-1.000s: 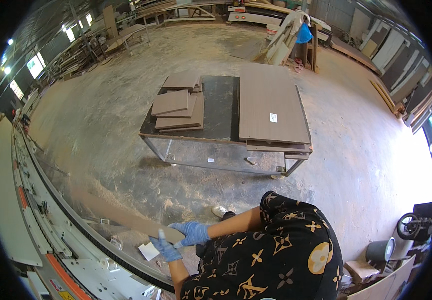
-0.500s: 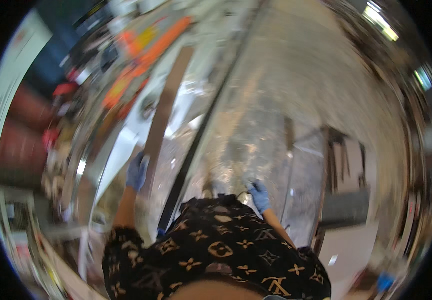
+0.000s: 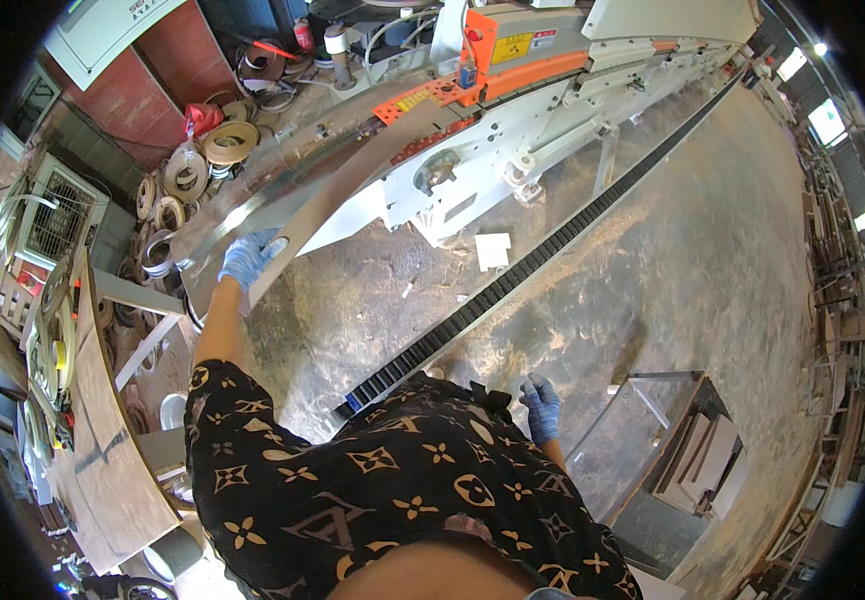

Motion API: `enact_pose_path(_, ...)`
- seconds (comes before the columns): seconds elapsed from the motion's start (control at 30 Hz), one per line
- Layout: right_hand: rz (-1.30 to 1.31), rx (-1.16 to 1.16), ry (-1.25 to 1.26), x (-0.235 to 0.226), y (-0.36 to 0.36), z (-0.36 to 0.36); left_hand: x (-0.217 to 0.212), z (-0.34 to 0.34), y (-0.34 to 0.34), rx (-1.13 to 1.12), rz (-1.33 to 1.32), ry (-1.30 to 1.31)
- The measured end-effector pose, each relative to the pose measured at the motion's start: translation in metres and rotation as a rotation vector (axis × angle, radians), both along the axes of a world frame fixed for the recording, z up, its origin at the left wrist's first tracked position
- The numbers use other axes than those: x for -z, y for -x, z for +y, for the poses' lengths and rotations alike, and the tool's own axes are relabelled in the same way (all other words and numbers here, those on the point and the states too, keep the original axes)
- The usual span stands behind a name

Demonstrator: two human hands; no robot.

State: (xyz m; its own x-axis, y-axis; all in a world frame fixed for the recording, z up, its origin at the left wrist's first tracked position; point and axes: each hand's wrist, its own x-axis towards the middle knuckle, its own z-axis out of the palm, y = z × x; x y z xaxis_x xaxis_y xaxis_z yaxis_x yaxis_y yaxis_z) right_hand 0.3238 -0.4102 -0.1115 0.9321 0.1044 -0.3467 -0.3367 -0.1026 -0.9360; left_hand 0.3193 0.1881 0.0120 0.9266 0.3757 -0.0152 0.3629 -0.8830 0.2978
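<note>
My left hand (image 3: pixel 247 260), in a blue work glove, is closed on the near end of a long brown board strip (image 3: pixel 337 190). From there the strip slants away to the right along the metal bed (image 3: pixel 242 212) of a machine, its far end close to the orange guard (image 3: pixel 422 100). A pale patch shows on the strip beside my fingers. Low at my right side, my gloved right hand (image 3: pixel 540 408) hangs over the floor with its fingers loosely apart. It holds nothing that I can see.
A long white machine with an orange housing (image 3: pixel 517 50) runs to the far right. A black roller track (image 3: pixel 512 285) crosses the floor. Coils of edge-banding tape (image 3: pixel 230 143) lie at left, near a wooden tabletop (image 3: pixel 102 440). A cart with panels (image 3: pixel 697 460) stands at right.
My view has swung left, so the machine and coils now show sharply. The board strip now slants further to the right, still in my left hand. My right hand remains low at my side.
</note>
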Motion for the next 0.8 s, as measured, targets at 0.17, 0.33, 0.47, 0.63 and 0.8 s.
enact_pose_path(0.17,0.046,0.02,0.033,0.004,0.001,-0.001,-0.022,0.011,-0.023,-0.016,0.147,-0.036)
enact_pose_path(0.33,0.071,0.059,-0.006,0.013,0.006,0.002,0.012,0.039,-0.047,0.008,0.025,0.061)
enact_pose_path(0.47,0.071,0.036,0.002,0.014,0.009,0.003,-0.012,0.022,-0.076,-0.155,0.053,0.014)
enact_pose_path(0.63,0.052,0.057,-0.008,0.021,0.011,0.004,0.0,-0.003,-0.067,-0.39,-0.223,-0.247)
enact_pose_path(0.8,0.098,0.065,-0.023,0.028,0.02,0.003,0.002,-0.031,-0.042,-0.568,-0.15,-0.35)
